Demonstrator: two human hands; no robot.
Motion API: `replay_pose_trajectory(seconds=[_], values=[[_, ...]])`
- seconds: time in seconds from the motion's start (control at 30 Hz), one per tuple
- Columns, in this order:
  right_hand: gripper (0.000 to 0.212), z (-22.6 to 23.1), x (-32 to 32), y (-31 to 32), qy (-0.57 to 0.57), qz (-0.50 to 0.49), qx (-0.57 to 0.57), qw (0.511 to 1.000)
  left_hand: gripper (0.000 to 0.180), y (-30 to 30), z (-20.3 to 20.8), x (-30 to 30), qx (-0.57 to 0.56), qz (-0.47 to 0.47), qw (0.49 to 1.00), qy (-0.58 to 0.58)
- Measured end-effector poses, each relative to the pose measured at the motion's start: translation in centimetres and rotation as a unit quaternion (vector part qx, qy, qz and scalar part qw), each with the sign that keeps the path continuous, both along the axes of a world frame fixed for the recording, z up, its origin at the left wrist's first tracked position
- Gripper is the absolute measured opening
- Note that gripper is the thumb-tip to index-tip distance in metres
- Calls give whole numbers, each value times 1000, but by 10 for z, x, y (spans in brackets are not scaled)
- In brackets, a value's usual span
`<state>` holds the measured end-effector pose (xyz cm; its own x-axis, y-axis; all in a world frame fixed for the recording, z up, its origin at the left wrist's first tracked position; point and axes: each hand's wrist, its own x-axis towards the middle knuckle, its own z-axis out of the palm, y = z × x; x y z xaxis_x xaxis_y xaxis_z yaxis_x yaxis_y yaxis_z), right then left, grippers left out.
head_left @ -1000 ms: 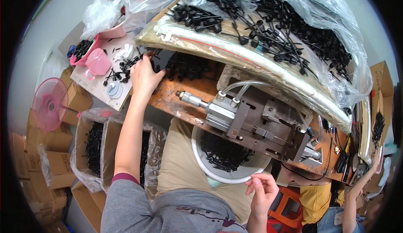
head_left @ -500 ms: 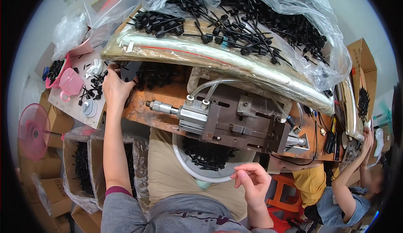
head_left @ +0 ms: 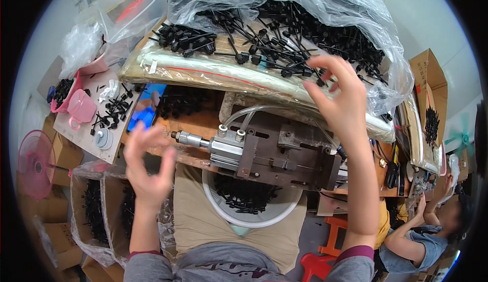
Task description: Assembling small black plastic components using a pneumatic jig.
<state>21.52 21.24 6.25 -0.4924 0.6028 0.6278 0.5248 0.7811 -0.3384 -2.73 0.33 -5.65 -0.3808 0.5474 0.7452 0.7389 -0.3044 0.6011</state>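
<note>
- Right hand is hovering open-fingered by upper-centre black parts.
- Left hand is hanging spread, centre-left.
- Likely step: picking, calling for a pinch next.

The far parts are black, behind a whitish padded edge crossed by a thin red line. The cylinder is silver, the metal plate dark brown, the bench orange-brown. Near, the basket is white, the trousers beige, and the grey shirt has maroon cuffs and a dark print. At left, the mug and fan are pink; near right, the stool is red and a denim top blue.
</note>
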Motion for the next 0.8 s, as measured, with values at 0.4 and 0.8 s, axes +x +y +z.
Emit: replay_pose_trajectory(seconds=[0.4,0.8], values=[[46,7,-60,58,-297,-57,11,953,52,-21,-28,85,-1,-251,966,55],[28,30,-5,81,-200,-48,-65,976,51,-18,-38,92,-18,-267,962,45]])
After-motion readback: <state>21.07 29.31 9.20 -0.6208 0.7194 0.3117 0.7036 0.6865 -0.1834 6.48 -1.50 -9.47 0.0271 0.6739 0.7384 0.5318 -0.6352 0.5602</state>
